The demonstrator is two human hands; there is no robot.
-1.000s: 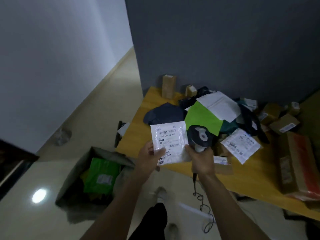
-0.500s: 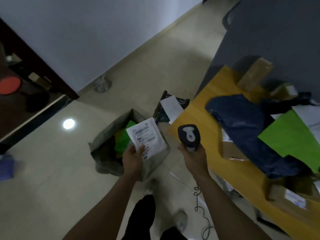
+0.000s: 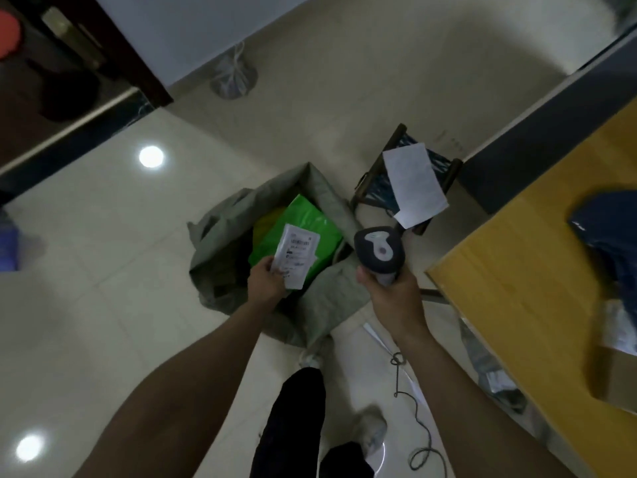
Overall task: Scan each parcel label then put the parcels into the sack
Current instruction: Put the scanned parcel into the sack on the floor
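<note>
Left hand [image 3: 267, 282] carried white labelled parcel [image 3: 297, 260] over open sack [image 3: 324, 298], fingers pinching it; right hand [image 3: 393, 294] grips scanner [image 3: 379, 251].

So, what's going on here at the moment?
A person is sacking parcels. The left-hand grip pinches a small white labelled plastic parcel over the open mouth of the grey-green woven sack on the floor, not yet released. A bright green plastic parcel lies inside the sack. The right-hand grip holds the dark grey handheld barcode scanner, beside the yellow wooden table.
</note>
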